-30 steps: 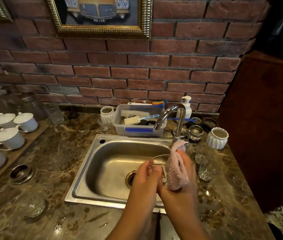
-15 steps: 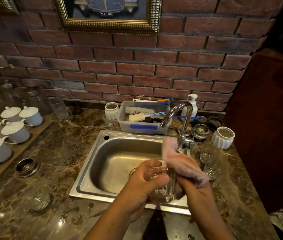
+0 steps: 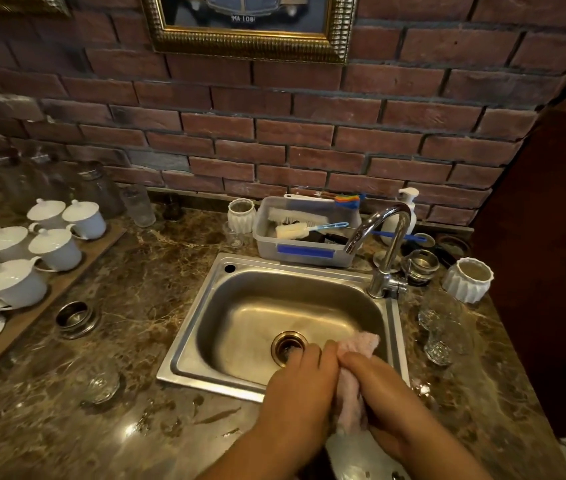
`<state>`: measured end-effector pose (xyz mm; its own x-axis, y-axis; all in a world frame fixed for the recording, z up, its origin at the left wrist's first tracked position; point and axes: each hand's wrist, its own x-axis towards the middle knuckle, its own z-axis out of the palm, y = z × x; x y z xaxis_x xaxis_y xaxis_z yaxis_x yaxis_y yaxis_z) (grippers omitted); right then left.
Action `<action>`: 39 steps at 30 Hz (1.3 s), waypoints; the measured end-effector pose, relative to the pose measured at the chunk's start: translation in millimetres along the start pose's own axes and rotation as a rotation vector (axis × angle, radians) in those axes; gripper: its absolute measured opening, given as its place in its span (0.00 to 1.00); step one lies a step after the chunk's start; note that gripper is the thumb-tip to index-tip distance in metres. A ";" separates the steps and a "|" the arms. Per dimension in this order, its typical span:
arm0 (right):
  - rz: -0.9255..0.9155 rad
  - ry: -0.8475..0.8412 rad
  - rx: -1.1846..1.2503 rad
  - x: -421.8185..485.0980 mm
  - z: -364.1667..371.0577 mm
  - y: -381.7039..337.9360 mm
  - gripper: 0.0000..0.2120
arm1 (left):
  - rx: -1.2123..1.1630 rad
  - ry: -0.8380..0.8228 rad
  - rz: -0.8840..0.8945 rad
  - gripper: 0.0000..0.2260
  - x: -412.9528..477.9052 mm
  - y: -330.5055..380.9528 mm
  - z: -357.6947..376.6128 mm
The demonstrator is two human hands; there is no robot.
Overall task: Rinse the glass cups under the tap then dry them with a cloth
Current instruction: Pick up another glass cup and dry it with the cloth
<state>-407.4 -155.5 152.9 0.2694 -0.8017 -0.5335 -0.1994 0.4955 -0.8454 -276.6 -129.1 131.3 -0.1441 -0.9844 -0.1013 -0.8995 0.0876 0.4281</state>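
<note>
Both hands are pressed together over the front rim of the steel sink (image 3: 189, 336). My left hand (image 3: 300, 386) is curled around a glass cup that the hands and cloth hide almost wholly. My right hand (image 3: 383, 393) grips a pink cloth (image 3: 361, 342), which is bunched between the two hands and sticks out above them. The tap (image 3: 387, 237) stands at the sink's back right with no water running. Two clear glass cups (image 3: 442, 327) stand on the counter right of the sink. Another glass (image 3: 101, 382) sits front left.
White lidded cups (image 3: 54, 247) stand on a board at left, with a metal ring (image 3: 75, 317) near them. Behind the sink is a plastic tub (image 3: 304, 252) of brushes. White ribbed pots (image 3: 468, 278) and a soap dispenser (image 3: 407, 199) stand by the tap. A dark cabinet borders the right.
Both hands dropped toward the sink's front rim and closed together. The glass, visible in my left hand before, is now covered, with the cloth squeezed between the hands.
</note>
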 end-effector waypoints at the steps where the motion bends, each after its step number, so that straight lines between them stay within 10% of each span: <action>1: 0.015 0.028 0.026 -0.7 6.7 -0.4 0.16 | 0.015 0.027 0.009 0.31 0.5 -2.8 3.2; 13: -0.194 -0.392 0.106 -7.2 15.5 -16.1 0.19 | -1.791 -0.752 -0.082 0.30 -30.7 -51.4 5.1; 18: -0.167 -0.043 0.230 15.2 43.2 -17.8 0.15 | -2.115 -0.494 -0.114 0.33 -50.6 -61.5 22.0; 28: 0.136 0.069 0.722 47.8 114.4 27.0 0.20 | -1.517 0.507 -0.662 0.30 -111.7 -167.2 47.9; 39: 0.356 -0.038 0.620 60.4 163.1 57.2 0.21 | -1.015 0.664 -0.798 0.37 -113.2 -256.7 46.3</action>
<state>-248.9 -121.1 68.0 0.3223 -0.5497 -0.7707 0.2881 0.8325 -0.4733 -48.4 -33.1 -8.7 0.7127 -0.6310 -0.3064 0.0670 -0.3736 0.9252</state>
